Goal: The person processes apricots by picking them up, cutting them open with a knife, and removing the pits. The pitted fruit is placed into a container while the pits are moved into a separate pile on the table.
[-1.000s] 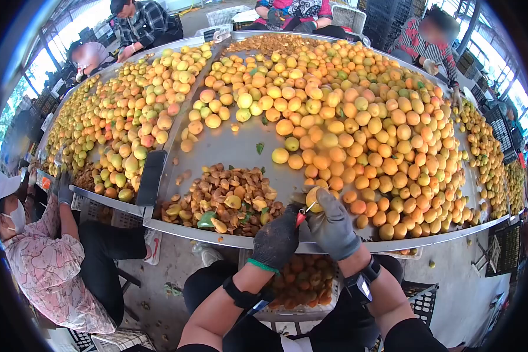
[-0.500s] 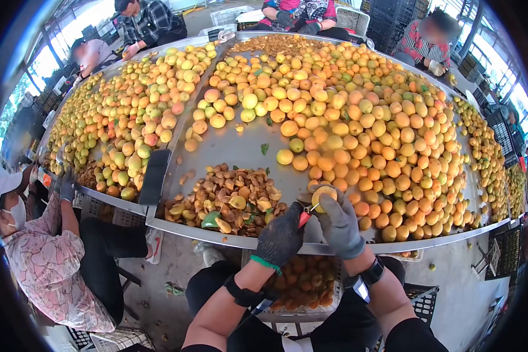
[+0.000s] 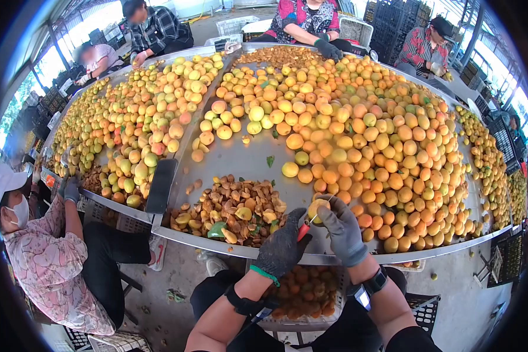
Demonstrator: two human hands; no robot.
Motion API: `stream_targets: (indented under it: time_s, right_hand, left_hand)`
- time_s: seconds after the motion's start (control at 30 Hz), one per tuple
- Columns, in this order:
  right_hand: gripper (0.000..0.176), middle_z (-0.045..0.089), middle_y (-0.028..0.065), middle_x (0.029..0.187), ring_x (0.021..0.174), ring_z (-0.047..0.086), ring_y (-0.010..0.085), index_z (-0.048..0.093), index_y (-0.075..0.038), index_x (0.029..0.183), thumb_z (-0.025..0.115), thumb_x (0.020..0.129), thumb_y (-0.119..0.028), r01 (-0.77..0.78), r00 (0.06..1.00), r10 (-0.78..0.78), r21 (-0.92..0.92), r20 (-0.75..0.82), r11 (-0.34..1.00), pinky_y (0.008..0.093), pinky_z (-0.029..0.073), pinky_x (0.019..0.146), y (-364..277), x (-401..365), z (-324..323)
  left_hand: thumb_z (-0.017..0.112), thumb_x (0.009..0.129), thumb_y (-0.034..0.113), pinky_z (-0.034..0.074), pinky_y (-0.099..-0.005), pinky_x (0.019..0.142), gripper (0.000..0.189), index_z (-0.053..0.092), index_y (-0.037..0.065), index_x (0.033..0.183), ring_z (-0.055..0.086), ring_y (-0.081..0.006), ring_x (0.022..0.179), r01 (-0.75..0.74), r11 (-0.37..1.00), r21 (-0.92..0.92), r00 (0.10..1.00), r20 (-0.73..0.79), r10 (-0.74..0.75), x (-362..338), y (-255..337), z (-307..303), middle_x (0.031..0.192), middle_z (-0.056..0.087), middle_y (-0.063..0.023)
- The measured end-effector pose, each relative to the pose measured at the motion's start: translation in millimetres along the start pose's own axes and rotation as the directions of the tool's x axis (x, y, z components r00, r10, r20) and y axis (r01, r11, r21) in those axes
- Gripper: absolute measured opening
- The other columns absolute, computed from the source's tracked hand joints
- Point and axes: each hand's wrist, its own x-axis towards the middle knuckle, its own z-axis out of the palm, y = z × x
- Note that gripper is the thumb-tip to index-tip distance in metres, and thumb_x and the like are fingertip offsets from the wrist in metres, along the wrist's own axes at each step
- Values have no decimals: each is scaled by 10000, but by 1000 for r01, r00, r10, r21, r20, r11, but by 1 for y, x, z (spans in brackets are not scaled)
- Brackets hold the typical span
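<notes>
**Apricot** (image 3: 318, 208): one fruit, yellow-orange, held up just right of the pit pile (image 3: 234, 208). It is clasped from the right and from beneath by the right hand (image 3: 341, 230).

**Right hand:** grey-gloved, its fingers curled closed round the apricot. A dark watch (image 3: 372, 283) is worn at the wrist.

**Left hand** (image 3: 281, 246): dark-gloved with a green cuff, seen just below the right end of the pit pile. It is closed on a red-handled tool (image 3: 303, 232), whose thin pale tip is set against the apricot.

**Pit pile:** brown stones mixed with scraps and a few green leaves, heaped on the steel worktop (image 3: 240, 158) close to its near rim.

**Apricot heap** (image 3: 369, 135): loose whole fruit, spread behind and to the right of the pit pile.

**Crate** (image 3: 302, 290): placed below the worktop rim, down and to the right of the pit pile, and filled with orange fruit pieces.

**Dark flat object** (image 3: 161, 185): laid on the divider just left of the pit pile.

**Co-worker** (image 3: 47, 264): seated well left of the pit pile, in a floral sleeve, with a gloved hand raised to the neighbouring tray.
</notes>
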Motion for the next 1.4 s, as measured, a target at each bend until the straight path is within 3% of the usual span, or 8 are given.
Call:
stream_targets:
  time_s: [0.13, 0.23, 0.33, 0.57, 0.73, 1.03, 1.37, 1.4]
  right_hand:
    - [460, 580, 28, 993, 873, 558, 91, 454, 10, 1223, 619, 940, -313, 225, 974, -209, -480, 88, 848, 250, 470, 795, 6, 5, -6]
    - [420, 565, 9, 943, 852, 550, 88, 447, -10, 1173, 629, 934, -303, 26, 999, -4, -517, 43, 855, 245, 479, 765, -14, -1, 0]
    - [499, 594, 127, 1014, 926, 593, 145, 454, 9, 1169, 663, 897, -353, 44, 995, 4, -456, 104, 889, 289, 490, 794, -18, -5, 1]
    - [348, 611, 32, 1001, 934, 583, 103, 504, -7, 1118, 629, 925, -269, -28, 999, 29, -17, 46, 999, 254, 479, 795, -7, -12, 9]
    - [323, 600, 36, 975, 904, 573, 106, 507, -4, 1148, 611, 939, -228, 239, 965, -252, -634, 71, 735, 257, 478, 788, -21, -17, 12]
    - [423, 576, 51, 1105, 974, 564, 110, 442, -3, 1255, 559, 974, -295, -210, 967, 226, -134, 118, 969, 255, 480, 826, -7, -11, -3]
    - [282, 599, 43, 1016, 933, 575, 113, 492, 6, 1162, 564, 967, -186, 70, 994, -76, 82, 74, 994, 248, 482, 817, 0, -19, 11]
    - [280, 601, 60, 997, 912, 578, 138, 516, 21, 1147, 543, 970, -194, 161, 974, -109, -271, 198, 949, 266, 477, 809, -2, -24, 8]
  left_hand:
    - [622, 872, 168, 492, -524, 701, 726, 219, 121, 1475, 625, -453, 832, 33, 999, -3, 999, -5, -33, 1, 4, 0, 888, 637, -280]
    - [596, 871, 132, 497, -528, 669, 779, 161, 148, 1516, 630, -448, 768, -14, 1000, 11, 1000, -18, 14, 1, 6, 1, 852, 638, -280]
    - [586, 856, 100, 499, -529, 641, 791, 159, 156, 1519, 631, -447, 719, -7, 997, 71, 1000, -17, 8, -3, 13, -5, 811, 639, -271]
    - [549, 844, 48, 502, -527, 667, 769, 202, 215, 1510, 626, -453, 762, -47, 999, -22, 999, -24, 46, 4, 13, 1, 813, 631, -280]
    - [573, 837, 55, 500, -524, 726, 780, 206, 211, 1507, 620, -458, 836, -112, 984, -140, 993, 12, 115, 9, -12, 17, 848, 630, -290]
    - [599, 862, 77, 504, -467, 832, 827, 103, 139, 1521, 612, -432, 1013, 129, 992, 3, 989, 72, -129, 6, 18, -5, 1089, 619, -272]
    - [685, 796, 9, 442, -361, 1000, 688, 381, 112, 1405, 559, -257, 1182, -3, 922, -387, 998, 49, 24, 13, 17, -6, 1276, 563, -144]
    - [685, 796, 9, 442, -361, 1000, 688, 381, 112, 1405, 559, -257, 1182, -4, 921, -390, 999, 46, 24, 19, 8, -4, 1276, 563, -144]
